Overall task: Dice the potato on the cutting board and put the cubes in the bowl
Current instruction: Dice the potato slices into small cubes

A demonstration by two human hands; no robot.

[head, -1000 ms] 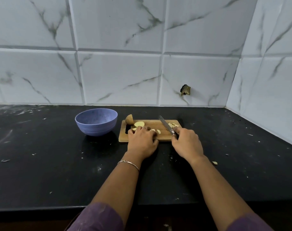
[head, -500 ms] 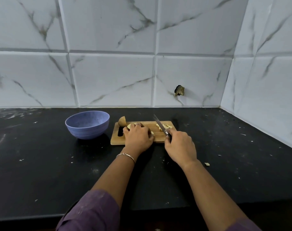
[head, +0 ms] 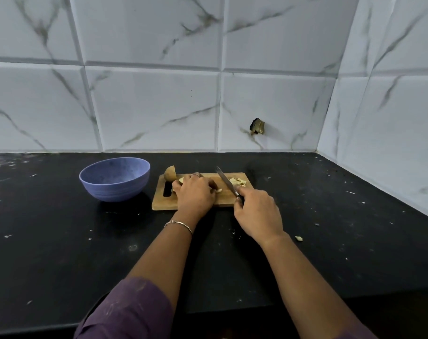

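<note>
The left hand (head: 196, 194) lies palm-down on the cutting board (head: 164, 204), its fingers bent and pressed close together, tips down on a pale potato slice (head: 181, 180) that peeks out just beyond the knuckles. How much of the slice lies under the fingers is hidden. A small cut piece (head: 218, 190) sits just to the right of those fingers. The uncut potato half (head: 170, 172) stands beyond the fingertips at the board's far left corner. The right hand (head: 257, 214) has its fingers curled round the handle of the knife (head: 224, 179), whose blade slants away and leftward from them, between the left fingers and a heap of potato cubes (head: 237, 181). The blue bowl (head: 115, 178) stands left of the left hand, off the board.
</note>
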